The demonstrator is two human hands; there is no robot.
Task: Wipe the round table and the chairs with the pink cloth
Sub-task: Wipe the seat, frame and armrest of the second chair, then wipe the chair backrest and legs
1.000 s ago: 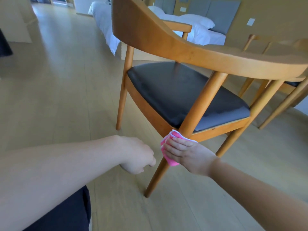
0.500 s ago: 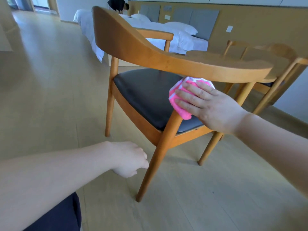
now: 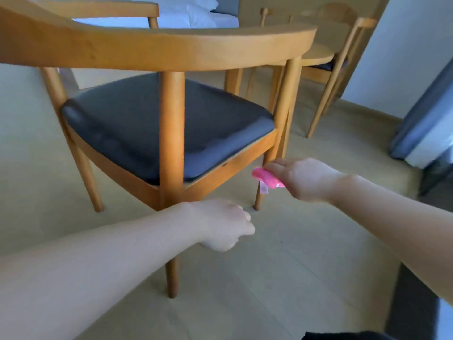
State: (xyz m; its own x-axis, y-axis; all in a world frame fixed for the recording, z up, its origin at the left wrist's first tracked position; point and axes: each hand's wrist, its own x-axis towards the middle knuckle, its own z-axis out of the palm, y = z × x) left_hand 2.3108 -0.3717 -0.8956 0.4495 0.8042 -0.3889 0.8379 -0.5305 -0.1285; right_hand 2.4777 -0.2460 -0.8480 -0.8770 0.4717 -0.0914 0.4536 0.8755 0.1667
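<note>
Forearms reach in from the bottom of the frame, both bare. Left hand [image 3: 225, 225] hangs in front of the near chair [image 3: 157, 119], fingers curled into a loose fist, nothing in it, not touching the wood. Right hand [image 3: 302, 179] sits further right and a little beyond, gripping the pink cloth [image 3: 266, 177] bunched between thumb and curled fingers; a small white tag dangles under the cloth. Cloth is pressed against the chair's right leg, just under the corner of the seat frame. Chair has a light wood frame, a dark padded seat [image 3: 137, 128] and a wide curved backrest running across the top of the view; one rear post stands straight down the middle. Pale wood floor [image 3: 282, 278] underneath. Past the chair, the round table [image 3: 316, 54], edge only, partly hidden by the backrest. Second chair [image 3: 343, 45] behind the table at upper right. White bed [image 3: 196, 15] at the top. Grey curtain [image 3: 426, 114] at the right edge, blurred.
</note>
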